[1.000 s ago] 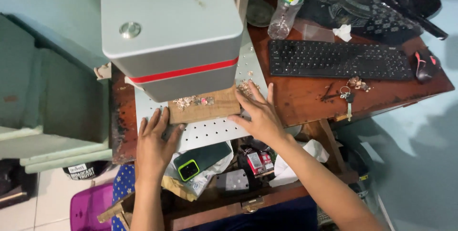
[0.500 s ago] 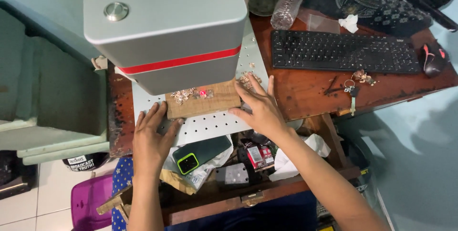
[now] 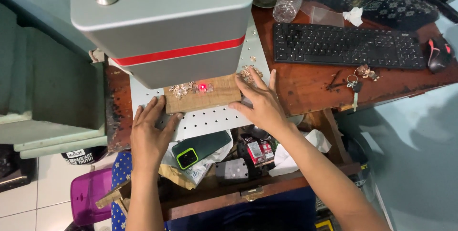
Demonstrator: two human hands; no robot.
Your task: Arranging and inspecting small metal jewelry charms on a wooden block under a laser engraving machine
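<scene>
A wooden block (image 3: 202, 95) lies on the perforated metal plate (image 3: 210, 116) beneath the grey machine head (image 3: 162, 26), a red light spot (image 3: 202, 87) glowing on its top. The left hand (image 3: 150, 138) rests flat, fingers spread, at the block's left corner. The right hand (image 3: 260, 104), fingers splayed, seems to touch its right end.

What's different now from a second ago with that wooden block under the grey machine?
A red light spot now glows on the wooden block, among the small metal pieces. Left hand and right hand stay flat at the block's two ends, steadying it on the perforated plate. Nothing was picked up or let go.
</scene>
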